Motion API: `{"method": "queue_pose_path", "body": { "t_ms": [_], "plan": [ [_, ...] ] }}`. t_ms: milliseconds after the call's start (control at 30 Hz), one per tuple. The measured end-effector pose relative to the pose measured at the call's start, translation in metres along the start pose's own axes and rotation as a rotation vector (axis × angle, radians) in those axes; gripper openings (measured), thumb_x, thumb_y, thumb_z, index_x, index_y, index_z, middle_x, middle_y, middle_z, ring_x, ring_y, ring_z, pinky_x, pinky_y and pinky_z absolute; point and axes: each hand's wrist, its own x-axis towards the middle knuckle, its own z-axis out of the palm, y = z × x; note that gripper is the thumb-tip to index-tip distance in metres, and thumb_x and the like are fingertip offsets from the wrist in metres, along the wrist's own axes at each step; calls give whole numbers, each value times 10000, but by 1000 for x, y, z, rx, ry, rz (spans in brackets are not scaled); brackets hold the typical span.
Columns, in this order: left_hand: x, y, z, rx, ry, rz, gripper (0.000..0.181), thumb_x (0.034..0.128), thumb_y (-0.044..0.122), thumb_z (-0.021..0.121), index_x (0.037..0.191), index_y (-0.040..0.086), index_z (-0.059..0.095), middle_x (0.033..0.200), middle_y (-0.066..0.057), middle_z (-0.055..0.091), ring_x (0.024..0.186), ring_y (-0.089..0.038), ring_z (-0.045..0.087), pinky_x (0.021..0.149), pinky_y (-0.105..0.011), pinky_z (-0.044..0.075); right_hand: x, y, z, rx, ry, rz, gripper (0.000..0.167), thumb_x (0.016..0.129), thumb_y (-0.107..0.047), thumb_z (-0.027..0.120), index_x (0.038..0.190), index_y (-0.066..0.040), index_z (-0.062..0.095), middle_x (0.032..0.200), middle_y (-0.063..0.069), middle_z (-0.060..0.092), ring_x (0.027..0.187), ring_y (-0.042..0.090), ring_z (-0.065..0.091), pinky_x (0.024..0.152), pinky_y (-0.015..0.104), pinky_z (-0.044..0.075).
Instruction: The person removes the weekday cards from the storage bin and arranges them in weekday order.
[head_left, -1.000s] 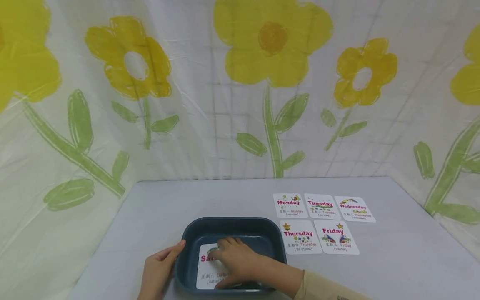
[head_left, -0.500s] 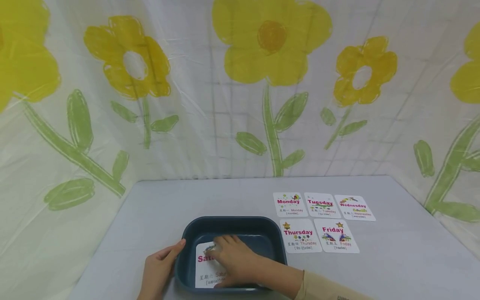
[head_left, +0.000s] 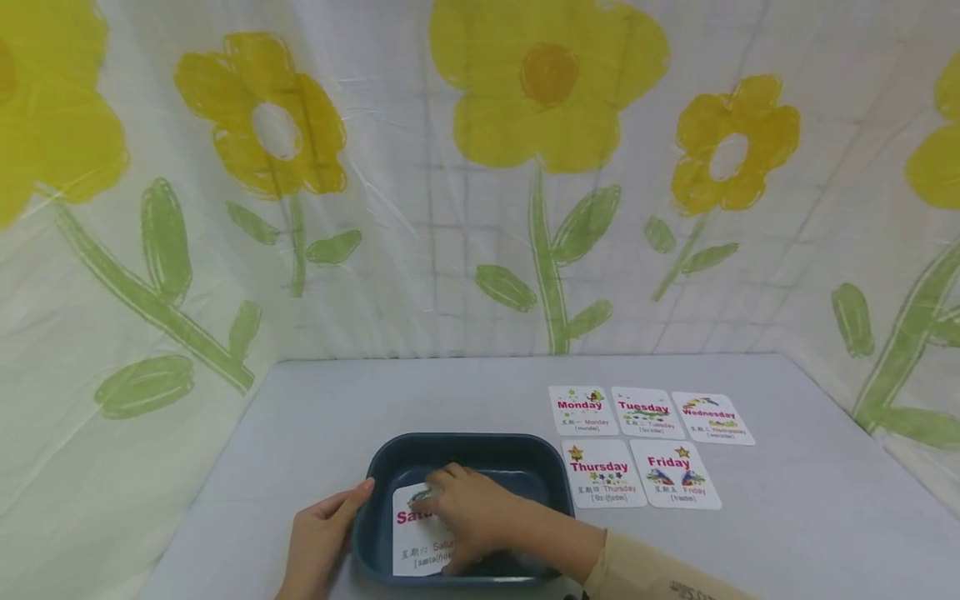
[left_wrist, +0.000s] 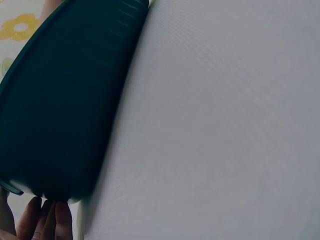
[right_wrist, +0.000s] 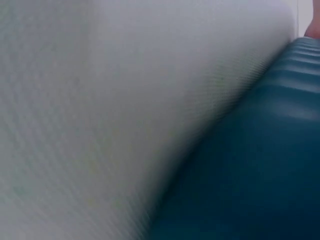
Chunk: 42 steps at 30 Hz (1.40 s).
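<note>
A dark blue-green tray [head_left: 362, 533] stands at the front of the table. My left hand [head_left: 318, 537] holds its left end, thumb on the rim and the other fingers against the outer wall, as the left wrist view shows at the fingers [left_wrist: 62, 220]. In the tray lies a white Saturday card [head_left: 420, 537]. My right hand [head_left: 480, 512] reaches in over the tray's right side and spans that card, fingers at its far edge and thumb at its near edge. The hand covers the card's right part. Only the tray's outer wall [right_wrist: 250, 175] and tablecloth fill the right wrist view.
To the right of the tray lie two rows of cards: Monday [head_left: 583, 411], Tuesday [head_left: 648, 413] and Wednesday [head_left: 713, 418] behind, Thursday [head_left: 603, 473] and Friday [head_left: 676, 474] in front. A flower-printed curtain [head_left: 390, 292] hangs behind the pale table [head_left: 337, 408].
My right hand has drawn in slightly on the Saturday card, which has shifted a little within the tray. The left hand and the laid-out cards stay put.
</note>
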Motion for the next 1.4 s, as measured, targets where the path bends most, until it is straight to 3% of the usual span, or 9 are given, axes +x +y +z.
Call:
{"method": "queue_pose_path", "body": {
  "t_ms": [233,600,800,1133,1400],
  "plan": [
    [-2,1,0,-18,1,-8,863,631,707,661,1117,-6,644,722,10,570,703,-148,482,543,-244,390,-2,8,-6,73,16,20,763,581,-522,817,1264,-317,544,1310,-20,498,1113,142,462,873,330,472],
    [1,2,1,4,-3,-11,857,643,705,657,1112,-13,643,824,-28,611,796,-177,501,583,-247,389,-3,12,-3,56,-3,11,767,583,-568,798,1258,-306,548,1305,-21,503,1113,143,468,871,313,469],
    [1,0,1,3,-6,-6,898,618,733,647,1117,-14,643,906,-56,641,849,-191,504,606,-247,396,-6,15,-17,98,0,19,739,610,-579,771,1266,-336,534,1339,-29,481,1114,135,474,880,325,468],
    [-3,3,0,-7,-16,3,862,631,705,662,1112,-10,648,635,12,463,674,-150,451,544,-244,370,-19,21,-33,72,-8,-14,712,632,-613,722,1265,-352,526,1296,-47,495,1038,106,485,847,278,468],
    [-3,3,-1,-10,-9,8,825,644,680,675,1097,-9,656,714,13,551,683,-136,456,536,-240,381,-36,29,-40,82,1,2,712,640,-627,702,1269,-362,501,1315,-38,477,1077,123,487,898,353,461]
  ]
}}
